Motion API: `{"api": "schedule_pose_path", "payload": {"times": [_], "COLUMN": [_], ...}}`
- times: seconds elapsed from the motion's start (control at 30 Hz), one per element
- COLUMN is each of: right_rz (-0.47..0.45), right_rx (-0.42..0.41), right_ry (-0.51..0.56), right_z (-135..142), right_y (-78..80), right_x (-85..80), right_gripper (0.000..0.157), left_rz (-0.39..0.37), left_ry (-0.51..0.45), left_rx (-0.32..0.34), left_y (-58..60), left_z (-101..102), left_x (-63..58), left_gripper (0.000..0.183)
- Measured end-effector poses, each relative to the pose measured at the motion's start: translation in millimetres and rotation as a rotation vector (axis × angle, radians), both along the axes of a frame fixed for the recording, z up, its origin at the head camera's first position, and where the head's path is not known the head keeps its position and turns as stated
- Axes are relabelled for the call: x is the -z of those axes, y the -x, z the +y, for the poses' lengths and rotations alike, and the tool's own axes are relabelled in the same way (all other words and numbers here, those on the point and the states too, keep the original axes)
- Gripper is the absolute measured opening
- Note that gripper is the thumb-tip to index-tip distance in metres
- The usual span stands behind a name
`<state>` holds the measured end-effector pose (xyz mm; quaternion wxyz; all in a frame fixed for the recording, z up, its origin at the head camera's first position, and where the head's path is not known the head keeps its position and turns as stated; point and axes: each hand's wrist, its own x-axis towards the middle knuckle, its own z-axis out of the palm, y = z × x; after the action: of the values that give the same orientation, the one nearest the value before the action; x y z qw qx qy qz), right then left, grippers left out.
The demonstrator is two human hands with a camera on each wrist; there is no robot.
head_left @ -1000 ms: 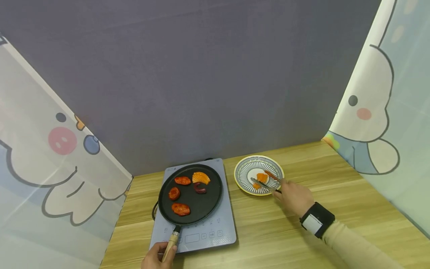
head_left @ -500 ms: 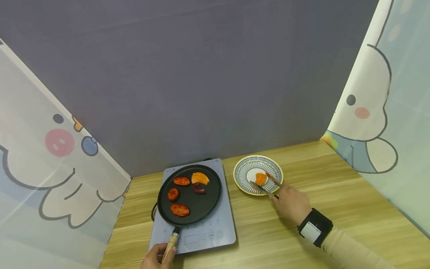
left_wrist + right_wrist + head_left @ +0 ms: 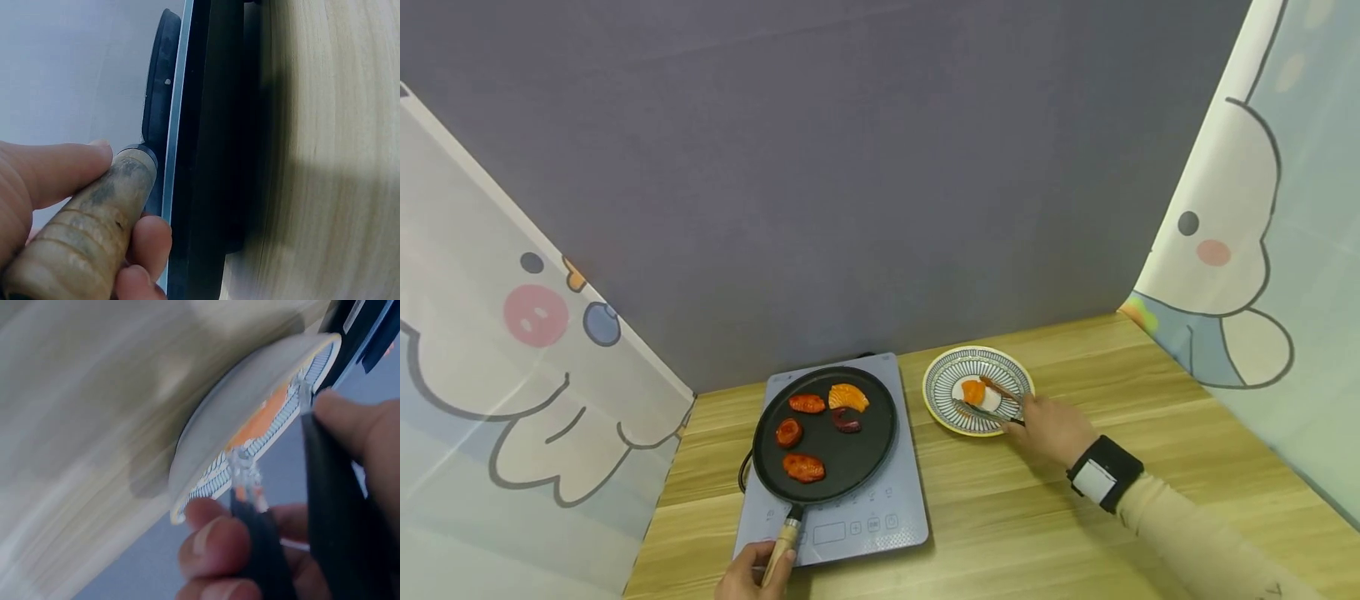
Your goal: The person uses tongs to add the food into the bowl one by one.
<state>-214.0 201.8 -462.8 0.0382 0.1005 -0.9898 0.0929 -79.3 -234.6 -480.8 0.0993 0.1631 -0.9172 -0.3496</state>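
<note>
My left hand (image 3: 751, 575) grips the wooden handle (image 3: 782, 552) of a flat black frying pan (image 3: 861, 458). In the left wrist view the thumb lies along one side of the handle, with fingers curled on the other. My right hand (image 3: 1058, 429) holds a pair of tongs (image 3: 988, 413) with black grips (image 3: 334, 494). The tong arms are spread over a patterned plate (image 3: 934, 373), one on either side of an orange piece of food (image 3: 973, 392). Whether the tips touch it I cannot tell. The right wrist view shows the orange piece inside the tilted-looking plate rim.
The pan sits on a light grey induction cooktop (image 3: 898, 508). In it lie reddish glazed wing-like pieces (image 3: 803, 467), a round red piece (image 3: 788, 432), an orange slice (image 3: 848, 397) and a dark purple curved piece (image 3: 847, 420). A grey partition (image 3: 865, 208) stands behind the wooden table (image 3: 977, 517).
The tongs have shifted slightly left over the plate, and the orange piece has moved left and toward the back. A smaller orange bit at the plate's front no longer shows. The left hand stays put.
</note>
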Motion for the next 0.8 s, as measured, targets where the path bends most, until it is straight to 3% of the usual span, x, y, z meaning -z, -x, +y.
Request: {"api": "schedule_pose_path", "payload": {"times": [0.1,0.37,0.53,0.63,0.8], "right_rz": [0.016,-0.055,0.025,0.08,0.093], "right_rx": [-0.019,0.068,0.07,0.046,-0.014], "right_ry": [-0.017,0.045,0.017,0.013,0.042], "right_z": [4,-11,-17,-15,-5], "right_y": [4.1,-4.4,-8.8,-6.8,2.2], "right_x": [-0.6,4.9,4.6,2.5,0.2], "right_gripper": [0.056,0.052,0.053,0.045,0.034], "left_rz": [-0.003,-0.003,0.001,0.005,-0.008], "left_ry": [-0.003,0.023,0.022,0.014,0.009], "left_rx": [-0.002,-0.002,-0.004,-0.004,-0.008], "left_y": [0.0,-0.3,-0.4,-0.6,0.2], "left_z": [-1,-1,1,1,0], "left_x": [0.5,-0.1,0.2,1.1,1.6], "left_gripper": [0.03,0.03,0.03,0.029,0.029]}}
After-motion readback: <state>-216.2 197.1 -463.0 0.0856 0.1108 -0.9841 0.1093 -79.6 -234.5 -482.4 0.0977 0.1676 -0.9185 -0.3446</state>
